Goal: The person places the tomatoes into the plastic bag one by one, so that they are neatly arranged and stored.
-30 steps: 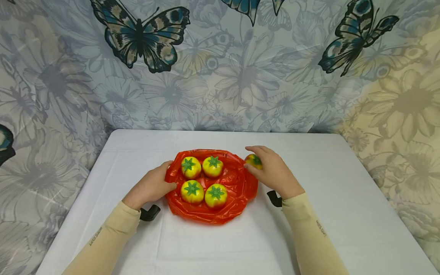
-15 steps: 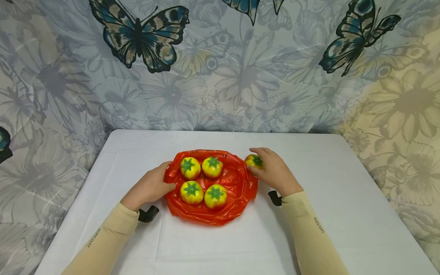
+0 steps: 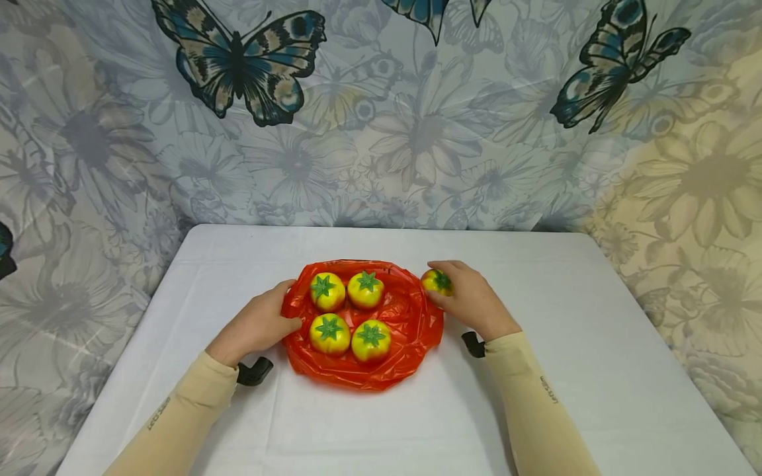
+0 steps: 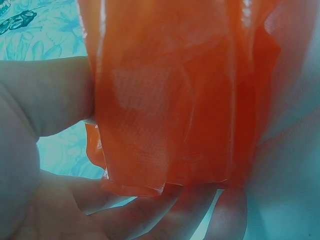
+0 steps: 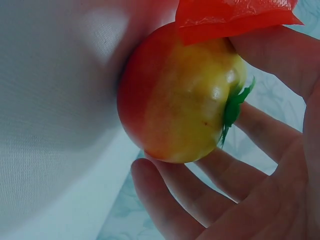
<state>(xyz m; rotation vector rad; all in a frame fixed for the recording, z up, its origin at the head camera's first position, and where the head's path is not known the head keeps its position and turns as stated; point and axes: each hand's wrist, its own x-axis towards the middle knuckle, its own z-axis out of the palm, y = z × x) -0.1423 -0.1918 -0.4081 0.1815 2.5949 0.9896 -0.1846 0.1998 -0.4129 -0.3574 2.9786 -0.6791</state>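
A red plastic bag [image 3: 411,337] lies spread with its rim rolled open, and several yellow-red tomatoes with green star-shaped tops sit in it, such as the front-left tomato [image 3: 329,334]. My left hand [image 3: 258,324] holds the bag's left side, the thumb over the rim; in the left wrist view red plastic [image 4: 165,100] hangs between thumb and fingers. My right hand [image 3: 476,301] grips another tomato [image 3: 436,282] just outside the bag's right edge. In the right wrist view this tomato [image 5: 185,100] is low by the white cloth, a flap of the bag overlapping it by the thumb.
A white cloth covers the table [image 3: 345,436]. Behind it hangs a floral backdrop [image 3: 428,132] with large printed butterflies. Each wrist carries a black camera mount, such as the left mount [image 3: 254,371].
The right hand has shifted slightly toward me, its fingers lying closer around the tomato. The left hand and the bag stay nearly in place, drifting slightly left in view.
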